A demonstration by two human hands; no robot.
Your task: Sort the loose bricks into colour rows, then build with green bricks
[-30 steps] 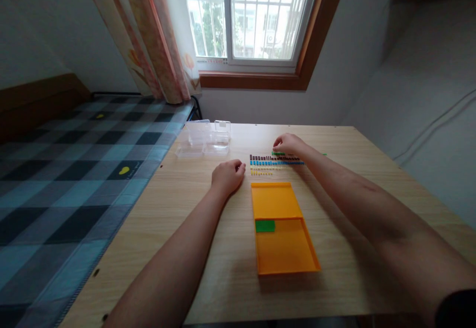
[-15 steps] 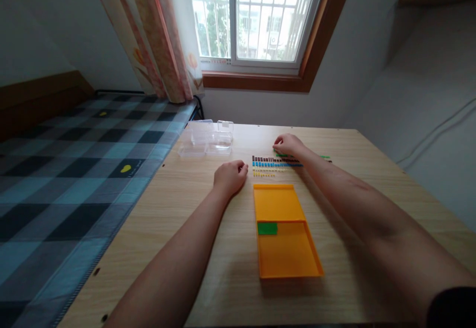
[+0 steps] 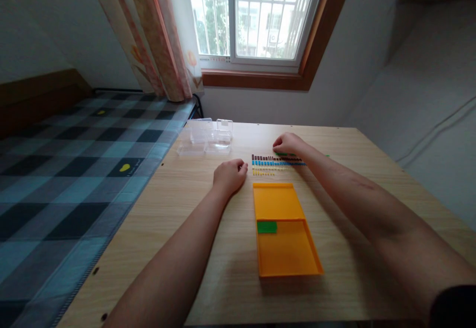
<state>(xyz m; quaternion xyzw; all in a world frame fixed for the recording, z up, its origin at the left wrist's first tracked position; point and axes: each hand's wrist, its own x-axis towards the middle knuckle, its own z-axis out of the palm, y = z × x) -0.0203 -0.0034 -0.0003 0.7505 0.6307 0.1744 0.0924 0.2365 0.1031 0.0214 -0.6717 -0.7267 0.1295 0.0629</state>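
Note:
My right hand [image 3: 287, 143] is closed in a pinch at the left end of a row of small green pieces [image 3: 281, 155]; what its fingertips hold is too small to make out. Below that row lie rows of brown pieces [image 3: 262, 158], blue pieces [image 3: 265, 163] and yellow pieces [image 3: 262, 173]. My left hand [image 3: 230, 175] rests on the table with curled fingers, left of the rows; whether anything is inside is hidden. Nearer to me lies an open orange case [image 3: 288, 256] with a green block [image 3: 267, 227] in its upper left corner.
Clear plastic boxes [image 3: 208, 139] stand at the table's back left. A bed with a checked cover [image 3: 111, 169] adjoins the wooden table [image 3: 167, 209] on the left. Behind are a window [image 3: 266, 15] and a curtain [image 3: 156, 30].
The view has shifted very slightly. Both hands have stayed in nearly the same places, and the case and rows look unchanged.

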